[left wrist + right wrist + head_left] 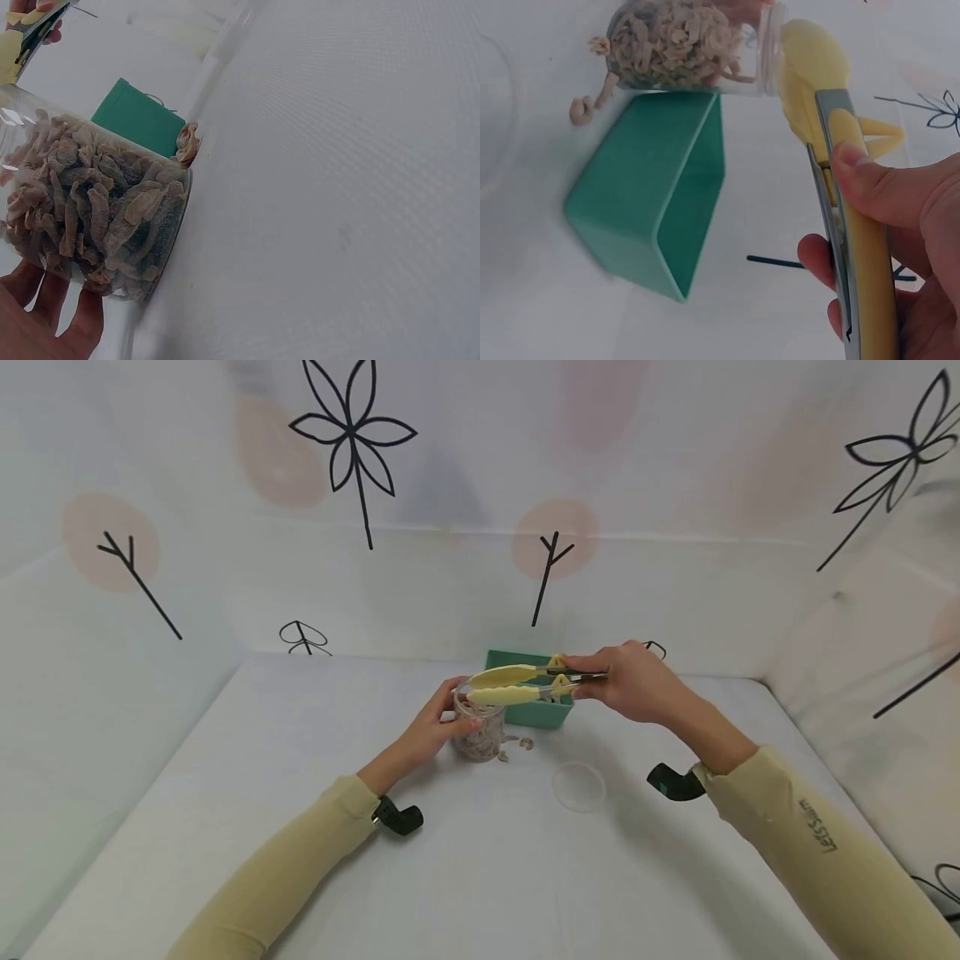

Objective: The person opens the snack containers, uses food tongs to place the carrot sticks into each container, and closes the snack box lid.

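My left hand [433, 725] holds a clear jar [480, 731] around its side, on the table. Brownish dried strips [97, 202] fill most of the jar in the left wrist view. My right hand [633, 683] grips yellow and metal tongs [859, 247] by the handles. The yellow tong heads [502, 685] are over the jar's open mouth; in the right wrist view they sit right at its rim, and nothing shows between them. A green box [637, 165] with an open top stands beside the jar, under the tongs.
Several loose dried pieces [527, 743] lie on the white table [450, 893] by the jar. A round translucent lid [579, 787] lies nearer, to the right. Behind the table hangs a white backdrop [450, 593] with drawn flowers and twigs.
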A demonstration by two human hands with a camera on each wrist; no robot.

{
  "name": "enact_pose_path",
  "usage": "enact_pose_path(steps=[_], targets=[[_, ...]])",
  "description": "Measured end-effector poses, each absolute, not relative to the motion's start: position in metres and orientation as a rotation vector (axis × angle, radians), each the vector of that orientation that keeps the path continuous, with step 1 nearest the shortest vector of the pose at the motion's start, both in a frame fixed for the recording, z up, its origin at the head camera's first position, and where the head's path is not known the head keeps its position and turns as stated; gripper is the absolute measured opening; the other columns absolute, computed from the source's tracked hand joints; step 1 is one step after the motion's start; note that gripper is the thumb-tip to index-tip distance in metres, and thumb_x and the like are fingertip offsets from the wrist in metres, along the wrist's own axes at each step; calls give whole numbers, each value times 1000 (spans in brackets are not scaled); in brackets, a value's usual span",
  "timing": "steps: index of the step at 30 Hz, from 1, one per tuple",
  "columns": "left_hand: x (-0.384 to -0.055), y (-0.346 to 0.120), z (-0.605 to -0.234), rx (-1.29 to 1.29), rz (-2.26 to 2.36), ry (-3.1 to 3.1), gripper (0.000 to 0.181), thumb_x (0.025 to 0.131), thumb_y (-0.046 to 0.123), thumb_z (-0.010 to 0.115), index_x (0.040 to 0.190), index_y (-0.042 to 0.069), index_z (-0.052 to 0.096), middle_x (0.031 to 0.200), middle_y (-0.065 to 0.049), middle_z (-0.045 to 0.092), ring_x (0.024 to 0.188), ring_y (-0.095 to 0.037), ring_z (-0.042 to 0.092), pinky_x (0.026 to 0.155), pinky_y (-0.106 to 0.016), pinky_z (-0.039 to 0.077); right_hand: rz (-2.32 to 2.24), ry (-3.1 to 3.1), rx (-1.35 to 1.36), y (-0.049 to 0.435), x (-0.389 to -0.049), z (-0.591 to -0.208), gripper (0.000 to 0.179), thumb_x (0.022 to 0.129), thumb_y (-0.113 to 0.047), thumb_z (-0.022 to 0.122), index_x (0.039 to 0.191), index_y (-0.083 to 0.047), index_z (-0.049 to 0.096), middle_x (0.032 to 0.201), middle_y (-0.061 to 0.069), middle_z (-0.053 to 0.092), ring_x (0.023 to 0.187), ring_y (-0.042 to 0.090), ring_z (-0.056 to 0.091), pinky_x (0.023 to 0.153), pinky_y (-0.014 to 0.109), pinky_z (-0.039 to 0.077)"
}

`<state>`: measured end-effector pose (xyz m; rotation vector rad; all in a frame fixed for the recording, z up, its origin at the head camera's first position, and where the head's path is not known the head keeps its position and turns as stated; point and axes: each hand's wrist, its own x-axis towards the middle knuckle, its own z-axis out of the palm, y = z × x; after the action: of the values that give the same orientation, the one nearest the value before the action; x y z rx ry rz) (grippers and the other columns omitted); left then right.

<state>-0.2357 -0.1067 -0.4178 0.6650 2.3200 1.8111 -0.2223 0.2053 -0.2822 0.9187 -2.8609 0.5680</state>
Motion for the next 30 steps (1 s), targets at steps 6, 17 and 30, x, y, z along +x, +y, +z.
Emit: enact_pose_path(steps=[6, 17, 30], targets=[[-237, -106, -418, 695, 1826, 2310, 64, 97, 19, 65, 152, 23, 32, 143, -13, 50, 124, -30, 45, 100, -56, 40, 625, -2830, 918, 213, -225, -285, 56, 87, -16, 79, 138, -9, 58, 122, 16, 68, 82, 17, 66, 62, 31, 48], [-238, -105, -419, 738, 1849, 2301, 63, 95, 17, 65, 150, 20, 34, 141, -14, 53, 123, -30, 46, 98, -54, 40, 685, -2921, 718, 240, -235, -301, 61, 89, -13, 76, 144, -5, 50, 127, 20, 65, 87, 22, 62, 65, 29, 50], [-236, -104, -418, 729, 1856, 2288, 64, 96, 12, 64, 152, 19, 33, 142, -15, 51, 124, -31, 45, 99, -54, 39, 93, -3071, 655, 221, -263, -319, 62, 87, -25, 78, 143, -11, 55, 115, 19, 69, 89, 30, 65, 60, 37, 49]])
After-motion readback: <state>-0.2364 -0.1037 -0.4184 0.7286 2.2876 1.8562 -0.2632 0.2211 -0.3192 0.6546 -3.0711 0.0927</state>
